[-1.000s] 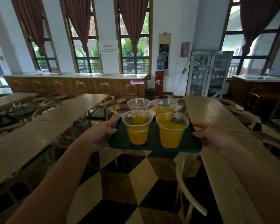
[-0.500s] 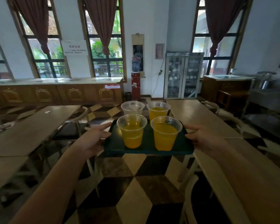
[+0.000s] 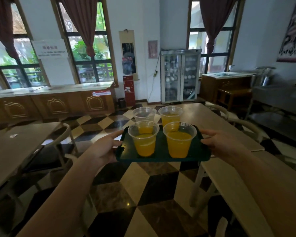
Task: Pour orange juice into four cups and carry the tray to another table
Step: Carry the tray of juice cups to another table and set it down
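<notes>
Your left hand [image 3: 104, 147] grips the left short edge of the dark green tray [image 3: 161, 157], thumb over the rim; your right hand [image 3: 219, 142] grips the right short edge likewise. Both grips are closed on the tray, which is held in the air over the chequered floor [image 3: 135, 194], between two rows of surfaces.

Carrying step, in my judgement: pouring looks complete, delivery outstanding. Keep the tray level, elbows steady, pace even; the liquid sits well below each rim, but a tilt would slide the light cups.

The tray's long axis runs left to right across your body, short axis pointing away from you. On it, upright, stand the near left cup [image 3: 143, 139] and near right cup [image 3: 179, 140], then the far left cup [image 3: 143, 114] and far right cup [image 3: 170, 115]. The far left cup's level is hard to read.

The long surface [image 3: 210, 122] at far right lies closest; lower the tray flat onto it.
</notes>
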Motion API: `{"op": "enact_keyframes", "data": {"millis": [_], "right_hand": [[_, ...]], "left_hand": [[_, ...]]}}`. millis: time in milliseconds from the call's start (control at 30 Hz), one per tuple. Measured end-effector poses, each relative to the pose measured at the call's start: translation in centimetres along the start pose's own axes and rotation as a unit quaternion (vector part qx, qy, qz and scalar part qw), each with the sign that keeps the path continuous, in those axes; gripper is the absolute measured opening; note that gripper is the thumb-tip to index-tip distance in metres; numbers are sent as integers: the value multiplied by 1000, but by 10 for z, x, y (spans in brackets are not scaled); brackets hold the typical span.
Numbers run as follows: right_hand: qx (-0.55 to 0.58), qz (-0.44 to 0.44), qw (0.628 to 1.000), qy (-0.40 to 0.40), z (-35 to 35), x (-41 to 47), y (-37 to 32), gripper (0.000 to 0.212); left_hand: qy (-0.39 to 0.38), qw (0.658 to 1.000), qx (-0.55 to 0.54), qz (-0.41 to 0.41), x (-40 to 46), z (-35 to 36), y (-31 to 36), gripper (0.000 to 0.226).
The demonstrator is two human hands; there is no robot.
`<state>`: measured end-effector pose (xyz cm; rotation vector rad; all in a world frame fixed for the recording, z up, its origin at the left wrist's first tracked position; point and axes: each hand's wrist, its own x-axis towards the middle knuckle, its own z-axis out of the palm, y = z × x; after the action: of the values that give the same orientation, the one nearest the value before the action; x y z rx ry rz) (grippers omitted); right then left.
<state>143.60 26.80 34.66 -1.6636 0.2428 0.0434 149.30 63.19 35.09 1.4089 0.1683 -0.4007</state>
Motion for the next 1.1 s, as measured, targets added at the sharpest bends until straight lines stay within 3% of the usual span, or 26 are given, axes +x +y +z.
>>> {"op": "enact_keyframes", "data": {"millis": [233, 367, 600, 1100], "right_hand": [[11, 14, 999, 36, -36, 153, -20, 55], [9, 10, 999, 48, -55, 228, -32, 55], [4, 28, 996, 87, -75, 339, -41, 54], [31, 64, 982, 174, -46, 551, -81, 56]], "left_hand": [[-47, 999, -20, -16, 151, 31, 53, 55], [-51, 998, 21, 4, 243, 38, 81, 60], [-72, 997, 15, 10, 354, 66, 114, 51], [-129, 991, 36, -3, 608, 58, 210, 49]]}}
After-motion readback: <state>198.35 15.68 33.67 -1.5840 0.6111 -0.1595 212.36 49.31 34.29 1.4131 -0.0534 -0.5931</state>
